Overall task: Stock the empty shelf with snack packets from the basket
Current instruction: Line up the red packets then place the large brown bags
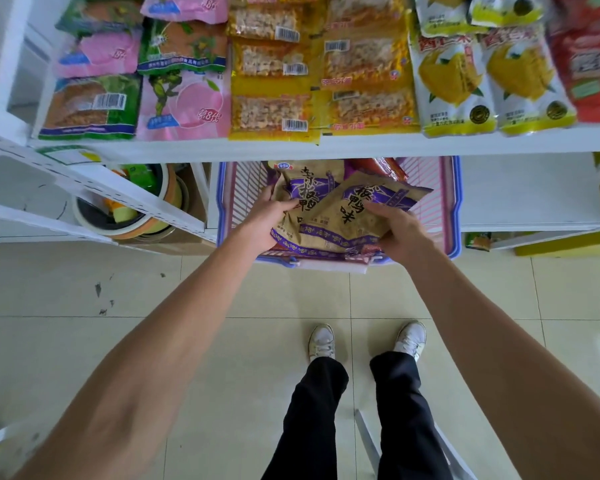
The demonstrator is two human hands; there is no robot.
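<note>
Down in the basket, the left hand keeps a pinching grip on the left packet. The right hand clasps the overlapping right packet. The empty shelf lies past the basket's right edge, nearer the right hand.

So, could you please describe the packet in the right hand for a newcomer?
Below the stocked white shelf sits a pink, blue-rimmed basket. Two brown-and-purple packets are there; it is the tilted packet overlapping the left packet, held by the right hand.

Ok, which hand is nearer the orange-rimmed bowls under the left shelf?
Left. The left hand grips a brown packet over the basket, just right of the bowls; the right hand holds a second brown packet farther right.
</note>
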